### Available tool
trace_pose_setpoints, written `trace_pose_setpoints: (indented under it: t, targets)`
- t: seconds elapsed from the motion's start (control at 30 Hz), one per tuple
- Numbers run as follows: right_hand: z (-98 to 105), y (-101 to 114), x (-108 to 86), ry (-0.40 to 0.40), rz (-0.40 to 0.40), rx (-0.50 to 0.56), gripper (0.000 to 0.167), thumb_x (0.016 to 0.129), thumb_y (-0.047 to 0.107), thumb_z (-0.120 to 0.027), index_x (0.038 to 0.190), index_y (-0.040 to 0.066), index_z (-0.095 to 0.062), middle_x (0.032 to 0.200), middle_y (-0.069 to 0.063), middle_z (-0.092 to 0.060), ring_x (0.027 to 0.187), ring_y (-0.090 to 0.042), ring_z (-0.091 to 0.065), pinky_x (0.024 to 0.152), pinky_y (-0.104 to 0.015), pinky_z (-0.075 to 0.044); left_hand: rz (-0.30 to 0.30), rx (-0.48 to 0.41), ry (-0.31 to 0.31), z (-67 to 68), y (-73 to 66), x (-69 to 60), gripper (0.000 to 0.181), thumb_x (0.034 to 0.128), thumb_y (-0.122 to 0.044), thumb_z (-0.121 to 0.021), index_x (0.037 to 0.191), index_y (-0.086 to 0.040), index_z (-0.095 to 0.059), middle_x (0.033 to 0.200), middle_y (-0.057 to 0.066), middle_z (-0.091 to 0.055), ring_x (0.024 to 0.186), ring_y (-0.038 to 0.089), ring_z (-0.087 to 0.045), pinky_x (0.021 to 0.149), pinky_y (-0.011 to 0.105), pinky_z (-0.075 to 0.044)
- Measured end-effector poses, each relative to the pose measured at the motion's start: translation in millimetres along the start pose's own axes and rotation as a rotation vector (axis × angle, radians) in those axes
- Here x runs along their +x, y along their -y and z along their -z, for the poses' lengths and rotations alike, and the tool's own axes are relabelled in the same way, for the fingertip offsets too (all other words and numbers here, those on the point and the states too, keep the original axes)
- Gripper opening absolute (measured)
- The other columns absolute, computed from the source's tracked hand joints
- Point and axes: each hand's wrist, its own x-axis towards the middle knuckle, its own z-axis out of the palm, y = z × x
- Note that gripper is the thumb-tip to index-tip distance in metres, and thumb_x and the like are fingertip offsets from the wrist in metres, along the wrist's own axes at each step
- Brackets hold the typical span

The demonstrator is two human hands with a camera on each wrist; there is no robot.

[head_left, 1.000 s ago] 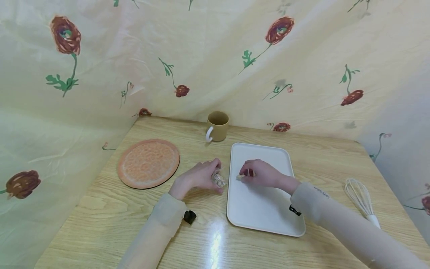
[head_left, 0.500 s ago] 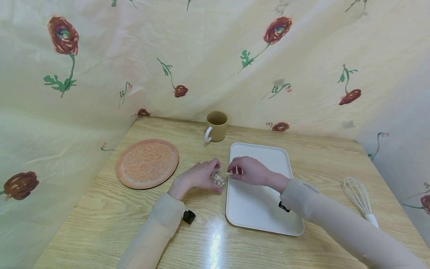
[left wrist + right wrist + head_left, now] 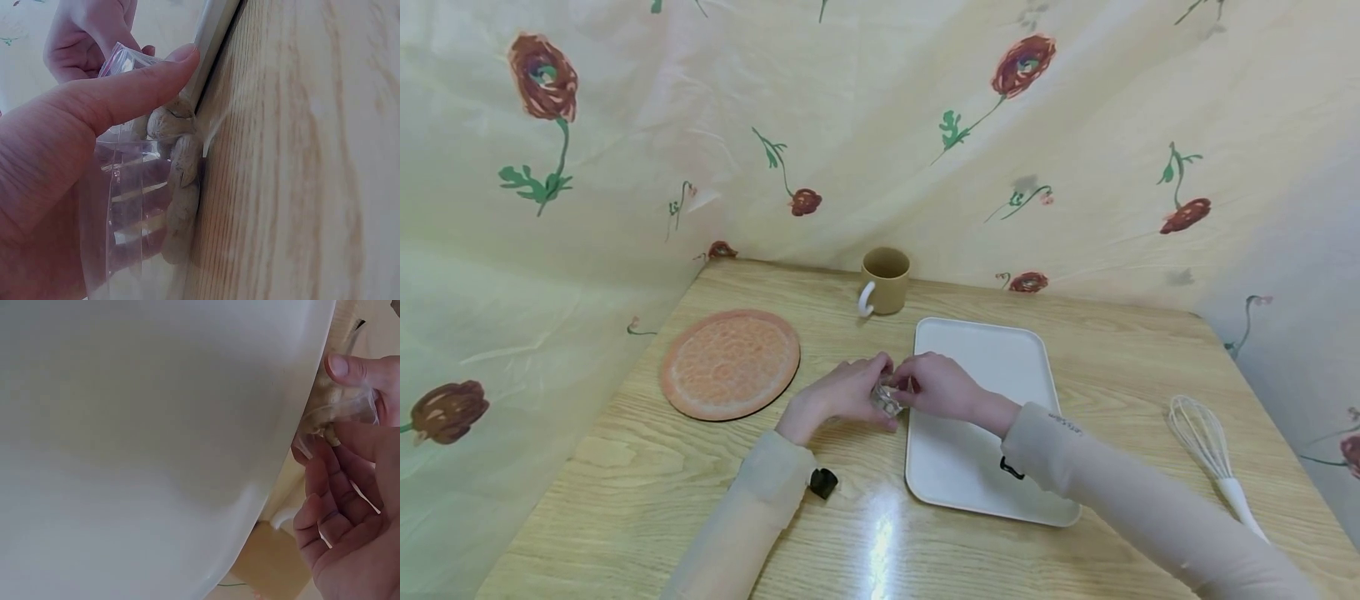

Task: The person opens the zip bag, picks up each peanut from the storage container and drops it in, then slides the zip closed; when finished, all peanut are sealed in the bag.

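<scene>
A clear zip bag (image 3: 134,250) holds several unshelled peanuts (image 3: 179,219), seen through the plastic in the left wrist view. My left hand (image 3: 848,390) grips this bag just left of the white tray (image 3: 992,475), its thumb lying across the upper part. At the bag's mouth is my right hand (image 3: 942,386), reaching over the tray's left edge. In the right wrist view its thumb and finger pinch a peanut (image 3: 331,435), partly covered by the fingers and the plastic. The tray's visible surface is plain white.
Behind the hands stands a tan mug (image 3: 887,287) with a white handle. A round orange mat (image 3: 732,365) lies at the left of the wooden table (image 3: 647,500). To the right of the tray lies a whisk (image 3: 1206,442). Flowered cloth (image 3: 865,142) hangs behind.
My right hand has moved left with the peanut, from over the tray to the bag's mouth. The left hand and bag have stayed in place.
</scene>
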Motion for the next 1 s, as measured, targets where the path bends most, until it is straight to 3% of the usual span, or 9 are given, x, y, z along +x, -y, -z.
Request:
trace_pose_setpoints:
  t: [0.23, 0.5, 1.0]
  targets:
    - [-5, 2, 0.7, -0.028, -0.025, 0.024, 0.012, 0.086, 0.007, -0.076, 0.098, 0.008, -0.077, 0.073, 0.007, -0.065, 0.056, -0.003, -0.047, 0.050, -0.022, -0.040, -0.001, 0.012, -0.003, -0.3, 0.1, 0.9, 0.075, 0.0755, -0.047, -0.086, 0.129, -0.014, -0.045, 0.121, 0.002, -0.059, 0.112, 0.017, -0.055, 0.097, 0.047, -0.039]
    - [-4, 2, -2.4, -0.064, 0.008, -0.003, 0.011, 0.085, 0.008, -0.078, 0.095, 0.009, -0.076, 0.080, 0.006, -0.065, 0.064, -0.007, -0.052, 0.057, -0.023, -0.044, 0.001, 0.006, 0.001, 0.1, -0.4, -0.1, 0.076, 0.0754, -0.048, -0.086, 0.130, -0.014, -0.044, 0.122, 0.002, -0.059, 0.113, 0.017, -0.055, 0.097, 0.048, -0.039]
    - [1, 2, -10.9, -0.093, -0.020, 0.045, 0.006, 0.087, 0.011, -0.077, 0.092, 0.011, -0.074, 0.080, 0.008, -0.063, 0.065, -0.005, -0.053, 0.058, -0.023, -0.046, 0.001, -0.007, -0.013, -0.5, 0.1, -0.2, 0.073, 0.0758, -0.048, -0.085, 0.127, -0.014, -0.044, 0.108, 0.001, -0.061, 0.100, 0.017, -0.057, 0.092, 0.046, -0.040]
